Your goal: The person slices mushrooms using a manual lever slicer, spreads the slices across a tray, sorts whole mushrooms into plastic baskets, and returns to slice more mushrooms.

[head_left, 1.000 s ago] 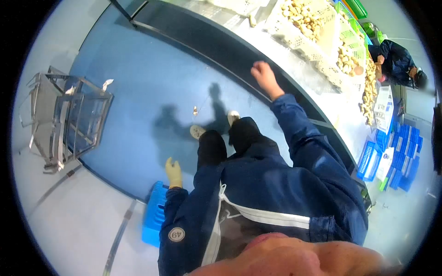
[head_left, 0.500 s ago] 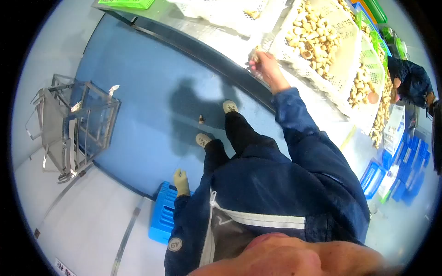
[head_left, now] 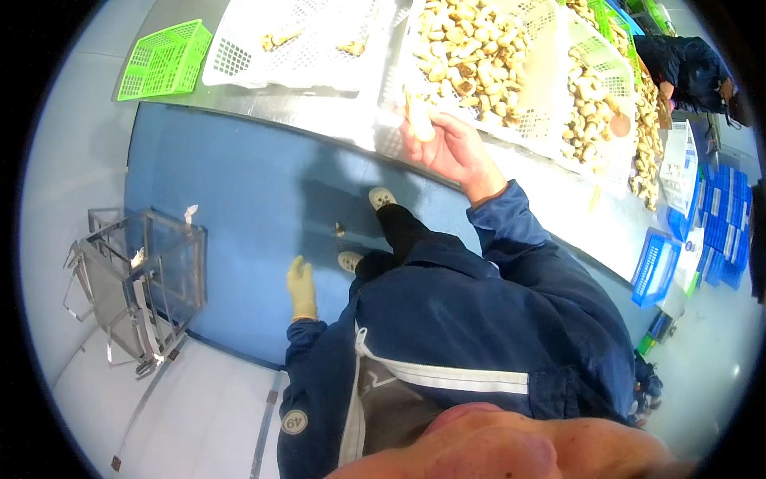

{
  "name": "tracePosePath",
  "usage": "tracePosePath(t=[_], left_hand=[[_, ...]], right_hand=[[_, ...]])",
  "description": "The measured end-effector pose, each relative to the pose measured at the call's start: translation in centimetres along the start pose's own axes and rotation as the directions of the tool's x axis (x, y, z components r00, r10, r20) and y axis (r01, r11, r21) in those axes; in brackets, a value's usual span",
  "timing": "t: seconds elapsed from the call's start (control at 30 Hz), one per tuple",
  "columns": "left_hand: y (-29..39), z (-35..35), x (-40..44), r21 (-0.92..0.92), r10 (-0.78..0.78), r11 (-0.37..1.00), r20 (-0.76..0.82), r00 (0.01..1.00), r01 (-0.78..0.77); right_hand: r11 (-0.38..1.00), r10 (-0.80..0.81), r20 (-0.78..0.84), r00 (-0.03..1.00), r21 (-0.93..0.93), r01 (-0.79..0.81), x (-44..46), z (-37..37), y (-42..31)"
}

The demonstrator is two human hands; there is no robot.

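Note:
My right hand [head_left: 448,152], bare, is closed on a pale, elongated mushroom [head_left: 420,121], held between thumb and fingers over the edge of the steel table. Just beyond it stands a white perforated basket [head_left: 545,96] with a heap of tan mushrooms [head_left: 471,52]. To the left, another white basket [head_left: 307,68] contains a few mushroom pieces [head_left: 351,48]. My left hand [head_left: 302,289], in a pale yellow glove, hangs low beside my body above the blue floor. Its fingers are apart and nothing shows in them.
A green basket [head_left: 166,60] sits at the table's left end. More mushrooms [head_left: 586,108] fill baskets along the right. Blue crates [head_left: 656,267] stand beyond the table, near another person [head_left: 690,72]. A metal frame rack [head_left: 140,279] stands at left; a small piece [head_left: 340,230] lies by my shoes.
My view has shifted left, bringing the green basket and left white basket further into sight. My right hand has turned, showing more of the mushroom. My left hand's fingers have spread.

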State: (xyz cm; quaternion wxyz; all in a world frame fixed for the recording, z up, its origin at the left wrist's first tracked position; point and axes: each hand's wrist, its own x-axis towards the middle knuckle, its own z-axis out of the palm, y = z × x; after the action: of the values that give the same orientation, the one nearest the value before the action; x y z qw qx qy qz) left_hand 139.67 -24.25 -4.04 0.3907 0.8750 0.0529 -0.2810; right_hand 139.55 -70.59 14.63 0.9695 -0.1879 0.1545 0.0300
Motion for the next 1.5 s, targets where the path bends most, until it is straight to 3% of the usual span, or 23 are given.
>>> tracePosePath(t=[0.07, 0.37, 0.4, 0.47, 0.5, 0.53, 0.6, 0.67, 0.77, 0.8, 0.87, 0.9, 1.0, 1.07, 1.1, 1.13, 1.17, 1.27, 1.37, 1.5], left_hand=[[0.8, 0.2, -0.5, 0.09, -0.006, 0.996, 0.025, 1.0, 0.003], [-6.9, -1.6, -2.9, 0.049, -0.224, 0.973, -0.033, 0.974, 0.225], [-7.5, -1.8, -3.0, -0.022, -0.255, 0.967, -0.055, 0.965, 0.254], [-8.7, -1.7, -3.0, -0.168, -0.32, 0.938, -0.089, 0.943, 0.302], [-8.8, -1.6, -3.1, -0.144, -0.29, 0.951, -0.096, 0.952, 0.275], [-8.8, -1.5, -3.2, -0.118, -0.261, 0.961, -0.101, 0.96, 0.249], [-8.3, -1.3, -3.4, -0.101, -0.232, 0.97, -0.091, 0.968, 0.222], [-5.9, -0.5, -3.6, -0.136, -0.22, 0.968, -0.069, 0.973, 0.209], [-4.5, 0.2, -3.8, 0.037, -0.154, 0.987, -0.007, 0.988, 0.154], [-4.2, 0.2, -4.6, 0.001, -0.153, 0.988, -0.005, 0.988, 0.153], [-3.7, 0.0, -4.7, -0.062, -0.125, 0.99, 0.014, 0.992, 0.126], [-4.0, 0.0, -4.6, -0.074, -0.122, 0.99, 0.02, 0.992, 0.123], [-5.5, -1.4, -4.4, -0.076, -0.18, 0.98, 0.03, 0.983, 0.181], [-6.1, -2.1, -4.9, -0.03, -0.334, 0.942, 0.028, 0.942, 0.335], [-6.7, -2.5, -6.0, -0.059, -0.344, 0.937, 0.021, 0.939, 0.345], [-6.2, -3.1, -6.4, -0.086, -0.343, 0.935, 0.012, 0.939, 0.343], [-5.9, -3.0, -6.1, -0.128, -0.333, 0.935, -0.001, 0.943, 0.33], [-5.6, -2.3, -6.6, -0.146, -0.385, 0.913, 0.008, 0.923, 0.382], [-11.1, -0.6, -6.1, -0.193, -0.272, 0.944, 0.002, 0.962, 0.268], [-12.4, 2.3, -7.5, -0.135, -0.226, 0.965, 0.012, 0.974, 0.226]], right_hand=[[0.999, -0.011, 0.08, 0.997, 0.048, 0.007, 0.0, 0.7, -0.2], [0.995, -0.069, 0.203, 0.977, 0.087, 0.052, 1.2, -2.0, 0.1], [0.995, -0.08, 0.215, 0.973, 0.078, 0.065, 1.3, -2.0, 0.1], [0.968, -0.215, 0.163, 0.963, -0.098, 0.233, 1.0, -1.8, -0.9], [0.933, -0.283, 0.147, 0.948, -0.186, 0.307, 0.9, -1.5, -1.6], [0.899, -0.402, 0.046, 0.914, -0.169, 0.404, 0.6, -0.6, -2.6], [0.82, -0.572, 0.056, 0.819, -0.002, 0.573, 0.8, 0.7, -5.6], [0.768, -0.64, -0.013, 0.769, 0.028, 0.64, 1.4, -1.5, -7.3], [0.771, -0.634, -0.088, 0.768, -0.143, 0.62, 0.8, -1.8, -7.9], [0.773, -0.616, 0.086, 0.783, -0.129, 0.622, 0.2, -2.0, -8.5], [0.662, -0.719, 0.11, 0.687, -0.193, 0.724, -0.2, -1.4, -9.8], [0.585, -0.797, -0.082, 0.599, -0.352, 0.731, 0.2, -1.0, -10.4], [0.834, -0.545, -0.494, 0.678, -0.4, 0.379, 1.2, -2.5, -9.9], [0.792, -0.457, -0.307, 0.835, -0.566, 0.226, 0.7, -1.6, -4.6], [0.807, -0.251, -0.195, 0.948, -0.584, 0.094, 0.3, -0.6, -1.4], [0.869, -0.085, -0.016, 0.996, -0.49, 0.066, -0.2, 0.3, 2.3], [0.812, 0.066, 0.066, 0.996, -0.583, -0.015, 0.0, 0.3, 5.3], [0.598, 0.24, -0.063, 0.969, -0.776, -0.198, 1.1, 1.0, 13.0], [0.632, 0.373, -0.023, 0.928, -0.726, -0.272, 1.8, 0.5, 17.4], [0.503, 0.462, -0.107, 0.88, -0.786, -0.359, 4.0, -4.7, 22.8]])
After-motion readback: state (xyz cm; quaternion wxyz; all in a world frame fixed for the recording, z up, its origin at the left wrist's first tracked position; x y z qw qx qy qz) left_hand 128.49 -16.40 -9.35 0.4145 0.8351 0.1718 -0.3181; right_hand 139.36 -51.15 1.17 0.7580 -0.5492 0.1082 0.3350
